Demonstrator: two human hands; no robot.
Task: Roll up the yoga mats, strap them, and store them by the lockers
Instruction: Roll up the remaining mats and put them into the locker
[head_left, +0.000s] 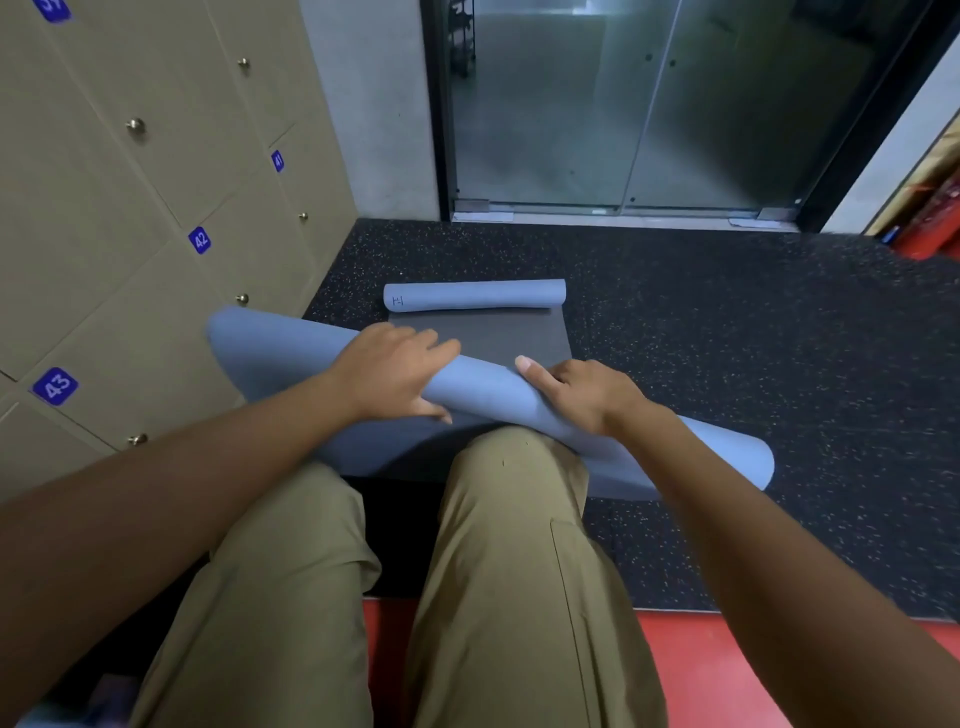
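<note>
Mat (291, 358), blue, loosely rolled over knees, gripped by curled fingers of left hand (392, 371) and right hand (584, 395).

Dim, soft-focus, wide-angle edge distortion

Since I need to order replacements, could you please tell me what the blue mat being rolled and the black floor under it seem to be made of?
The blue yoga mat looks like soft matte foam or rubber: it bends in smooth curves under both hands and shows no shine. The black floor looks like rubber-crumb gym flooring, matte, with pale flecks scattered through it. Neither can be confirmed by look alone.
</note>
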